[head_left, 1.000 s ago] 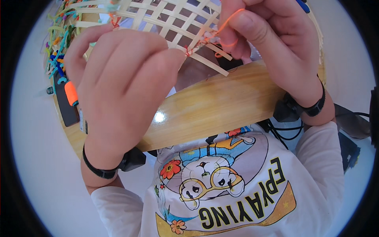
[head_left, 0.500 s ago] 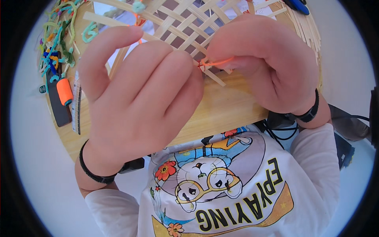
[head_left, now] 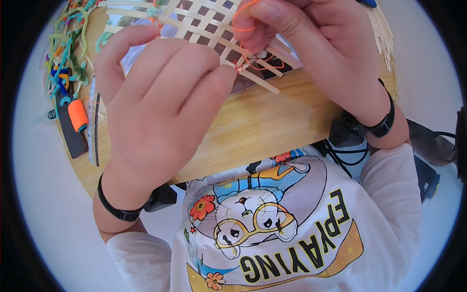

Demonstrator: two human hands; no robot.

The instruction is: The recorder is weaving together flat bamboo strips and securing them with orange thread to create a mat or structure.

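Pinching orange thread (head_left: pixel 243 30), head view: right hand (head_left: pixel 321 46), over near edge of woven strip lattice (head_left: pixel 206 20). Lattice over wooden table (head_left: pixel 272 124). Left hand (head_left: pixel 160 102) curled at that edge, fingertips hidden; cannot tell its grip. Orange spool (head_left: pixel 78 116) left, beside ruler (head_left: pixel 94 134).

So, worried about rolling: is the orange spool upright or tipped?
Tipped: the orange spool lies lengthwise beside the ruler, its side up.

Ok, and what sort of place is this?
Likely a craft workspace, judging by the lattice of woven pale strips, the orange thread spool and the tangle of coloured fuzzy strands.
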